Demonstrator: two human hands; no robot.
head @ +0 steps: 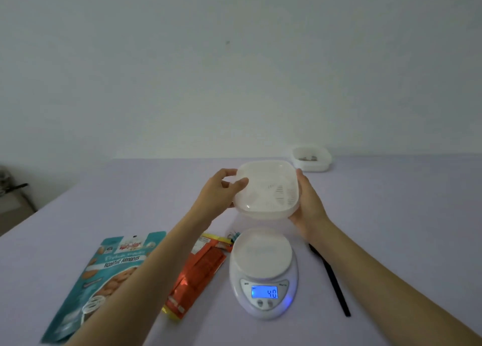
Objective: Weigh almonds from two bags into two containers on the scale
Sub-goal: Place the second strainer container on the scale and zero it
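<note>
I hold an empty white square container (pixel 267 190) in the air above and behind the scale, tilted with its opening toward me. My left hand (pixel 221 191) grips its left rim, thumb inside. My right hand (pixel 309 210) holds its right side. The white digital scale (pixel 263 272) sits on the table with a bare platform, and its blue display reads 40. A teal bag of roasted almonds (pixel 104 275) lies flat at the left, partly under my left forearm. An orange foil bag (pixel 198 270) lies between it and the scale. A second white container (pixel 311 159) with a few almonds stands at the back right.
A black spoon (pixel 331 275) lies on the table right of the scale, under my right forearm. The pale lilac table (pixel 404 215) runs back to a plain wall. Dark furniture (pixel 13 189) shows beyond the table's left edge.
</note>
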